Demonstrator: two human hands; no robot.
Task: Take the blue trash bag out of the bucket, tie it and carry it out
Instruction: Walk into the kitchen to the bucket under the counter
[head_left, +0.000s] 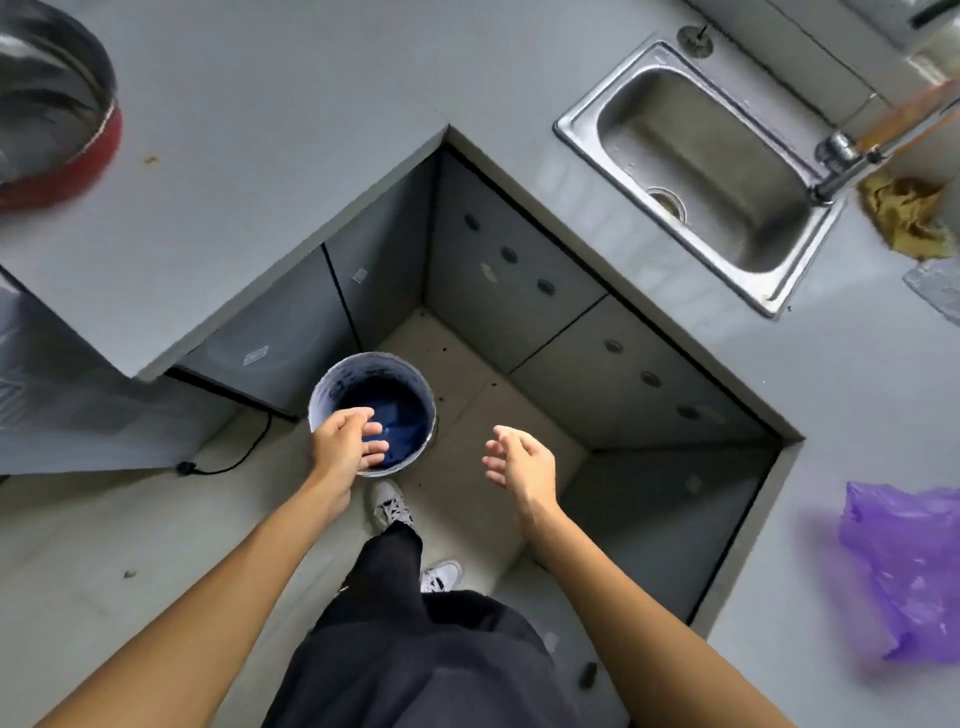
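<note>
Reaching: the person stands over the bucket, both bare arms stretched down toward the floor in the lower half of the frame.
Bucket: pale, round, upright on the floor at centre frame, tucked beside the cabinet corner under the grey counter.
Blue trash bag: lines the inside of the bucket, dark blue, sunk low; its rim is hard to tell from the bucket wall.
Left hand: over the near-left edge of the bucket, fingers loosely spread and curled, dipping into the mouth; it holds nothing that I can make out.
Right hand: open wide, palm turned inward, well to the right of the bucket, empty.
Key relation: the bag lies directly beneath the left hand, opening upward; the left is plainly nearer, so it likely grips first.
Elsewhere: sink upper right, purple bag at right edge.
</note>
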